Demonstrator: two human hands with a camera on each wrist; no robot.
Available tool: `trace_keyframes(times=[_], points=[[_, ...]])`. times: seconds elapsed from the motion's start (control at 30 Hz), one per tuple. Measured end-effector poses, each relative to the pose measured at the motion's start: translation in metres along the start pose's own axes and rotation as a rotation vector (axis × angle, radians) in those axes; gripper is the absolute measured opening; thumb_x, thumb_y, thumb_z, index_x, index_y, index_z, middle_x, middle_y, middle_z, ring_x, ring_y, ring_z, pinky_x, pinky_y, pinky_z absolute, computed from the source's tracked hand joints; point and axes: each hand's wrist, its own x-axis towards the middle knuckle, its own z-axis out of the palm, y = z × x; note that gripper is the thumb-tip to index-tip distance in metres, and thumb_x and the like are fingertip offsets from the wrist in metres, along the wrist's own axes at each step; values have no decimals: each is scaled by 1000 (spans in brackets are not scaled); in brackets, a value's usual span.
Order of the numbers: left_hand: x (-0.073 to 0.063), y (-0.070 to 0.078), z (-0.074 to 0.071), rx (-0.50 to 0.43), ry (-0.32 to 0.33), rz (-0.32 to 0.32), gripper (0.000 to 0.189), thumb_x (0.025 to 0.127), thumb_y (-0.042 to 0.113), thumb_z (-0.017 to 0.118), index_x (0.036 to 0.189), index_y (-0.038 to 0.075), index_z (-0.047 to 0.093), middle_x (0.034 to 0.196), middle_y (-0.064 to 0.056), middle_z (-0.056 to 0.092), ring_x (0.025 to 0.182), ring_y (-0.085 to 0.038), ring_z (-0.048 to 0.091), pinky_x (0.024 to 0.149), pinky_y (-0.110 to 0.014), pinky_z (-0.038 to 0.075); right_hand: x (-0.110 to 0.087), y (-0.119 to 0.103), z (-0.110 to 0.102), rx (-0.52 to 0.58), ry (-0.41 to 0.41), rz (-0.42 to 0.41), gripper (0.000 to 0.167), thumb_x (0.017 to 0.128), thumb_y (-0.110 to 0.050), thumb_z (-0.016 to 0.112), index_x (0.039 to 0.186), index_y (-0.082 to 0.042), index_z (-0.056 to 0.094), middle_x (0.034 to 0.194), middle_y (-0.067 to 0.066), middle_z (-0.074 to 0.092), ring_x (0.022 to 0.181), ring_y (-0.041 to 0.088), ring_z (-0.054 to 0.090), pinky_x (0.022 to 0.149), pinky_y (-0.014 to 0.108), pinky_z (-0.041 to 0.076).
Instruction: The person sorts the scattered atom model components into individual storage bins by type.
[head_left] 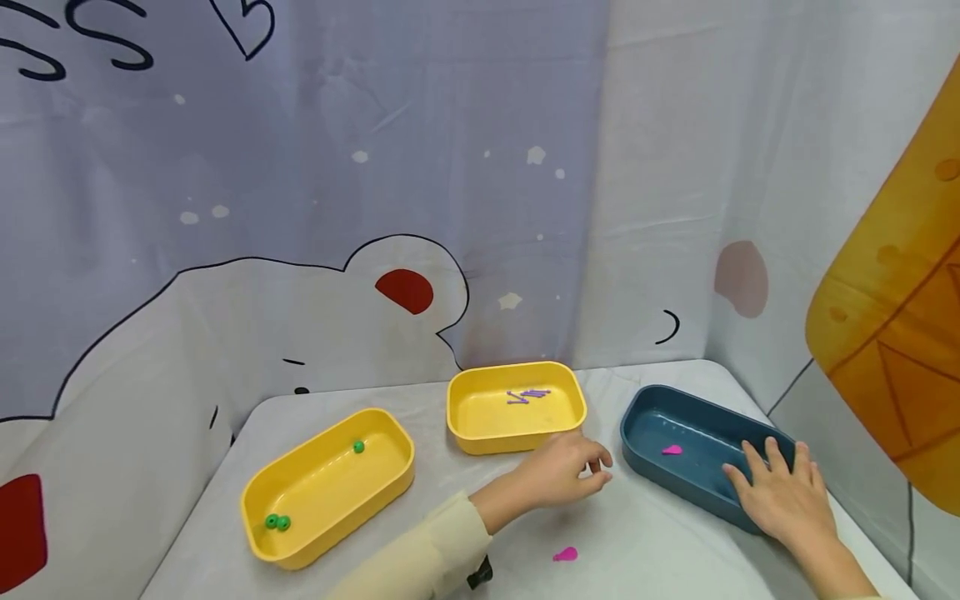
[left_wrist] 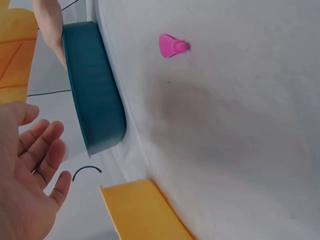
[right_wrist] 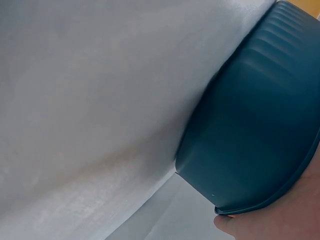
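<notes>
My left hand (head_left: 557,471) hovers over the table in front of the back yellow tray, fingers loosely bent and nothing in them. In the left wrist view that hand (left_wrist: 30,170) shows its palm side. My right hand (head_left: 787,496) lies with fingers spread over the near right end of the dark blue tray (head_left: 675,483), overlapping its rim. Inside this tray is a small pink piece (head_left: 672,450). Another pink piece (head_left: 566,554), flared at one end and knobbed at the other, lies on the white cloth nearer to me.
The back yellow tray (head_left: 495,446) holds several thin purple sticks (head_left: 534,393). At the left stands a longer yellow tray (head_left: 330,533) with green beads (head_left: 277,522) in it. Printed curtains (head_left: 510,208) hang behind the table. A small black object (head_left: 480,573) shows beside my left sleeve.
</notes>
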Motion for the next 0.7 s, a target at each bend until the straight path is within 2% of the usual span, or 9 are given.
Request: trace_keyframes(times=[0.2,0.37,0.57,0.7], points=[[-17,-4,-3,-14,-35,-9,20,100,33,63,111,21,75,92,19,67,80,3,50,78,-13,41,-1,0,1,7,-3,1,97,100,-72,19,153,9,27,156,43,3,138,66,-21,111,74,-14],[-29,-9,-2,-15,-68,-25,19,100,34,65,110,22,75,90,20,66,83,3,51,81,-15,42,-1,1,2,12,-10,3,96,100,-72,19,153,8,26,156,42,2,137,65,-23,111,73,-15],[-39,-11,-1,16,-87,-19,20,99,36,66,110,22,75,91,19,64,90,2,54,82,-16,43,-1,2,2,20,-20,-3,97,100,-72,19,153,9,25,156,42,0,137,66,-23,111,72,-17],[-45,-13,0,16,-100,-13,21,98,37,67,111,22,74,91,17,65,87,3,53,82,-16,43,-1,2,2,20,-23,-4,98,100,-73,19,153,9,26,156,42,0,137,66,-23,111,72,-17]])
